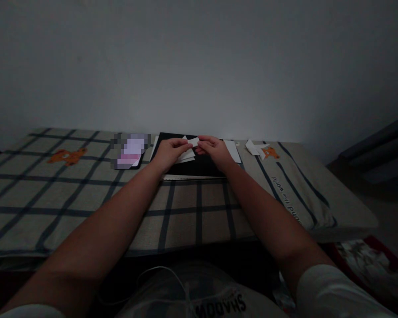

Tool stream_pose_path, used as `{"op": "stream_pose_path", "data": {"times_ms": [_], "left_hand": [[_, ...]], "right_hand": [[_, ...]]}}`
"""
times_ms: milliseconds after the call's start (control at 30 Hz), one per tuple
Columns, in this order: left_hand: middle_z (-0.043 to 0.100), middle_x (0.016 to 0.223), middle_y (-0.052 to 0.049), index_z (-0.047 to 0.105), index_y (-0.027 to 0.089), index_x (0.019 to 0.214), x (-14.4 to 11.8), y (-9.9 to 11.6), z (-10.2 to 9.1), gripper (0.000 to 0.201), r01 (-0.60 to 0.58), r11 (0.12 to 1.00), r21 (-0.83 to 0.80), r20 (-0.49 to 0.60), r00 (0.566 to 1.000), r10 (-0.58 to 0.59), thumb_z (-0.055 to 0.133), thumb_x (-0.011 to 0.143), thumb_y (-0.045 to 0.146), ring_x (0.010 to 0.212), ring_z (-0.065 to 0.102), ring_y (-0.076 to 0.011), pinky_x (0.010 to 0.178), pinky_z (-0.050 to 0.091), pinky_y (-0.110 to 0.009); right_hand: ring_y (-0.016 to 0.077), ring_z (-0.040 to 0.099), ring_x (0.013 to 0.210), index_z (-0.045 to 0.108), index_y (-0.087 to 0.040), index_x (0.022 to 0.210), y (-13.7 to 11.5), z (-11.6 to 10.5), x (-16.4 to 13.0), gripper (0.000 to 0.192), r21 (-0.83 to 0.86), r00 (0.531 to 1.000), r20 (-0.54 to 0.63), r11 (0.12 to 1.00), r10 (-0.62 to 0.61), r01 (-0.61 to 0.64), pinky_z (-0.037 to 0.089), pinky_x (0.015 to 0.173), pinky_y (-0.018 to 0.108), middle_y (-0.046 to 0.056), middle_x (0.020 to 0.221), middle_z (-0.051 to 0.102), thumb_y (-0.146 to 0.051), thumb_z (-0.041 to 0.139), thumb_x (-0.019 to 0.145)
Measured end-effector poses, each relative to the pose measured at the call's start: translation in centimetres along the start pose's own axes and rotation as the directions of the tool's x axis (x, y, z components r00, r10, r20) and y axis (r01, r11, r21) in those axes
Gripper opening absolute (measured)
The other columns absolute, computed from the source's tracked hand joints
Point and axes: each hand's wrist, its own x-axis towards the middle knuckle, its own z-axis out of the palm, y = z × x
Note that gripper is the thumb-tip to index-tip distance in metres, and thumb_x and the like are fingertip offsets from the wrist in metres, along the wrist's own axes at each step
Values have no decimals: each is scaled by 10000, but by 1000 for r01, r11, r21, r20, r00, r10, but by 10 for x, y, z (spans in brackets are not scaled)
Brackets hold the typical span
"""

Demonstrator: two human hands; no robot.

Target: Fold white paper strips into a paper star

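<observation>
Between my two hands is a small piece of folded white paper [194,141], pinched at both ends. My left hand [169,152] grips its left end with thumb and fingers closed. On the other side my right hand [216,150] pinches the right end. Both hands are over a black flat board or folder [202,168] that lies on white sheets. More white paper [186,157] with pointed edges sits under the hands, partly hidden by the left one; whether it joins the held piece I cannot tell.
A phone with a lit, blurred screen [130,151] lies to the left. At the right rests a folded white paper shape [257,148]. A checked cloth [199,221] covers the table, which meets a plain wall [199,66]. A red container [378,251] with crumpled white stuff stands low at right.
</observation>
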Motion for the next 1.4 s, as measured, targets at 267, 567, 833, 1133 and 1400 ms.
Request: {"op": "stream_pose_path", "data": {"times_ms": [267, 567, 833, 1133, 1400], "left_hand": [[645, 700, -19, 695, 149, 769, -3, 2, 1, 256, -30, 999, 42, 13, 999, 30, 721, 651, 375, 608, 518, -112, 609, 410, -253], [651, 748, -32, 699, 150, 802, 1, -8, -2, 277, -107, 985, 133, 48, 994, 102, 706, 667, 392, 687, 559, -144, 646, 422, -268], [683, 782, -47, 716, 166, 826, 3, -9, -2, 309, -60, 994, 95, 27, 998, 58, 717, 659, 426, 684, 567, -150, 645, 440, -278], [677, 746, -35, 714, 166, 787, 1, -5, -1, 294, -42, 997, 57, 58, 998, 38, 737, 636, 417, 669, 568, -140, 643, 431, -266], [670, 767, -32, 702, 171, 799, -1, -5, -1, 277, -18, 998, 63, 63, 998, 14, 696, 677, 419, 642, 542, -123, 605, 418, -248]], "right_hand": [[119, 626, 637, 655, -150, 792, -2, -1, -3, 257, -126, 1000, -2, 992, -15, 15, 536, 692, 297, 24, 683, 678, -387, 697, 700], [116, 611, 592, 648, -144, 777, 1, -4, -2, 220, -204, 998, 40, 977, -55, 62, 519, 635, 285, 24, 658, 662, -358, 672, 730], [121, 610, 636, 646, -155, 791, -2, -3, -3, 229, -199, 999, 35, 979, -41, 48, 516, 661, 291, 25, 693, 660, -379, 653, 743], [117, 594, 612, 608, -152, 726, -1, -4, -5, 239, -277, 992, 88, 955, -86, 107, 498, 658, 288, 22, 670, 642, -385, 661, 731], [111, 585, 599, 574, -161, 703, -7, -2, -8, 240, -363, 993, 103, 927, -57, 91, 487, 653, 279, 13, 629, 634, -388, 630, 753]]}}
